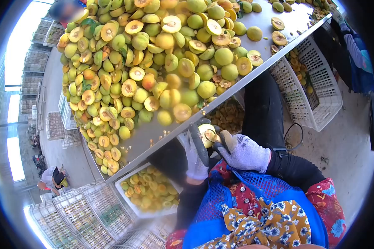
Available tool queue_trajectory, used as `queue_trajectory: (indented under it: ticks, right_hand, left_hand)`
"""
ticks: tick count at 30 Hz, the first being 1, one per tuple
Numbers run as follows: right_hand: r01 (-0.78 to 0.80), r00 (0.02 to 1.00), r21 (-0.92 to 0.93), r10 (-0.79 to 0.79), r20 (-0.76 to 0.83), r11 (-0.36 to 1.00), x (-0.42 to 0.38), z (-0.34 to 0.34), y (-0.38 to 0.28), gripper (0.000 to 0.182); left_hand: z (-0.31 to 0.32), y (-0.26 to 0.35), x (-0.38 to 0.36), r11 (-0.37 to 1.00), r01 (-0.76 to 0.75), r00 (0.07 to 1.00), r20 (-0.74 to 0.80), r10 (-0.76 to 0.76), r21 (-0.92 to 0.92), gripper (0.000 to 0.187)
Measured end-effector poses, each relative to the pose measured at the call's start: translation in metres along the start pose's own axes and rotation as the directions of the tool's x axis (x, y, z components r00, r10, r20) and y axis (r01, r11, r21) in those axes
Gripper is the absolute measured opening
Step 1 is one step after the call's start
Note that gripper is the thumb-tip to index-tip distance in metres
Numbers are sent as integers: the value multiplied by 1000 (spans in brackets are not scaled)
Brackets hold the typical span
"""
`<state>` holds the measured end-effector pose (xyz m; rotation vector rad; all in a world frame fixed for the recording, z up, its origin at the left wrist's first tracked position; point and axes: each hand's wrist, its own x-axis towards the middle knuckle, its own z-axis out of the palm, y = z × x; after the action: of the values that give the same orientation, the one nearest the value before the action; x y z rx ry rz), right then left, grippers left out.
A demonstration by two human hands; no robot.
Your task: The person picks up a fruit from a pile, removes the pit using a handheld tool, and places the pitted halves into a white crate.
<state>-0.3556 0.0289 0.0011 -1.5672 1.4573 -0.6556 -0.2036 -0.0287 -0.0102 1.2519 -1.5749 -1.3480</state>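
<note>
My left hand (pixel 198 146), in a grey-palmed work glove, is closed around a halved yellow-green stone fruit (pixel 204 129) that looks like an apricot. Its pale cut face and brown centre are turned up. My right hand (pixel 246 152), gloved the same way, presses its thumb and fingers together at the fruit's brown centre. Whatever is between those fingertips is too small to name. Both hands are just below the metal edge of a table (pixel 153 143). A large heap of whole and halved fruits (pixel 129 74) lies on that table.
Under the table edge stands a white crate of fruit halves (pixel 149 191); more pieces (pixel 227 116) lie beyond my hands. A white slatted basket (pixel 307 95) stands at right. Stacked crates (pixel 87 216) fill the lower left. Other people (pixel 54 178) are at the left, top and right.
</note>
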Motion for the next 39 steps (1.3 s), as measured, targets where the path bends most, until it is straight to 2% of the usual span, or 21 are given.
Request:
queue_trajectory:
  ticks: [2, 3, 5, 7, 9, 10, 13, 14, 16, 17, 19, 20, 23, 24, 27, 30, 31, 32, 35, 37, 39]
  right_hand:
    - [28, 1000, 33, -27, -8, 999, 0, 7, 6, 30]
    - [47, 999, 176, -49, 5, 983, 2, 8, 7, 32]
    - [79, 995, 446, -98, 21, 892, 7, 4, 11, 37]
    - [-303, 938, 752, 43, 344, 586, 7, -13, 6, 38]
    - [-647, 759, 753, 9, 651, 120, 4, -29, 1, 39]
    - [-654, 756, 756, -10, 654, 31, 3, -25, 5, 39]
    - [-386, 904, 786, 30, 426, 482, 5, 2, 22, 38]
    - [-424, 893, 802, 50, 446, 421, 3, 3, 24, 38]
    - [-493, 867, 820, 85, 492, 291, 0, 4, 23, 38]
    - [-597, 802, 802, -6, 597, 32, 0, 3, 27, 39]
    - [-728, 666, 531, -265, 697, -434, 0, 3, 39, 41]
    - [-720, 673, 482, -335, 660, -499, 0, 9, 45, 43]
    - [-766, 600, 294, -472, 646, -571, 2, 6, 51, 43]
    - [-767, 596, 273, -489, 636, -580, 1, 6, 51, 43]
    - [-754, 605, 159, -578, 547, -638, -2, 9, 47, 43]
    - [-746, 665, 327, -676, 317, -581, -10, 0, 25, 44]
    - [-682, 725, 478, -601, 338, -554, -14, -4, 25, 44]
    - [-647, 757, 531, -548, 356, -547, -14, -14, 23, 46]
    - [-591, 806, 602, -358, 472, -538, 0, -24, 43, 47]
    - [-584, 797, 608, -239, 554, -539, 3, -21, 52, 46]
    - [-597, 794, 673, -202, 574, -437, 1, -17, 57, 44]
  left_hand:
    - [2, -7, -4, 980, -108, 994, -4, 110, 165, 46]
    - [5, -8, -3, 1000, -13, 999, -32, 13, -7, 45]
    - [14, -9, -3, 979, 35, 993, -107, -57, -200, 41]
    - [22, -15, -4, 972, -52, 973, -232, -2, -228, 36]
    - [20, -24, -3, 993, -48, 973, -230, 22, -109, 37]
    - [19, -25, -2, 997, -22, 979, -202, 7, -72, 37]
    - [14, -11, 2, 995, 100, 992, -73, -99, 5, 37]
    - [18, -26, 1, 922, 261, 962, -6, -274, -286, 36]
    - [21, -28, -2, 879, 290, 951, 10, -309, -379, 37]
    - [23, -32, -3, 900, 250, 962, -12, -272, -357, 37]
    - [26, -47, -5, 966, 106, 988, -83, -129, -236, 39]
    - [27, -52, -5, 991, 2, 992, -122, -18, -130, 40]
    - [21, -44, -3, 992, 81, 997, 2, -81, -97, 40]
    - [20, -47, 0, 936, 206, 978, 63, -197, -284, 38]
    - [19, -40, -3, 853, 236, 971, 144, -190, -467, 40]
    - [29, -54, 0, 967, -43, 999, -8, 42, -250, 45]
    - [26, -51, -2, 935, 73, 996, -29, -89, -347, 44]
    - [18, -45, -6, 880, 182, 976, -30, -217, -439, 44]
    - [-10, -31, -12, 786, 375, 890, -46, -453, -491, 42]
    - [-43, -31, -26, 832, 382, 893, -71, -444, -403, 43]
    - [-79, -43, -52, 964, 232, 941, -280, -190, 126, 41]
